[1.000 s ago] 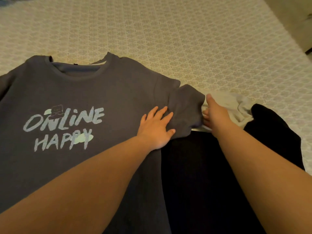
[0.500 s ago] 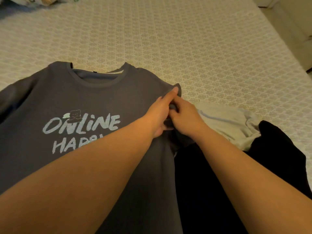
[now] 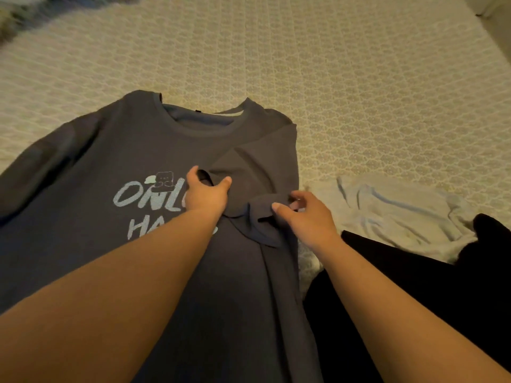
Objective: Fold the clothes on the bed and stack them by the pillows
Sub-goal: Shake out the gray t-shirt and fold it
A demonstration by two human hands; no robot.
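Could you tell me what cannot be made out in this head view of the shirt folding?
- Print on the grey T-shirt: the left hand and forearm cover its later letters.
- Right hand: its fingertips are tucked in the sleeve fabric, so the grip is unclear.
- Black garment: cut off by the right and bottom edges.
- Pillows: only a blurred patch at the top-left corner.
- White garment: crumpled, type unclear.

The bed (image 3: 345, 78) is covered by a pale spread with a small repeating lattice pattern. Lying on it are a grey T-shirt (image 3: 124, 244) with pale lettering on the chest, spread front up with one sleeve folded inward, a crumpled pale garment (image 3: 392, 214) just beside it, and a black garment (image 3: 414, 277) touching both, nearer the camera; the far left corner is blurred
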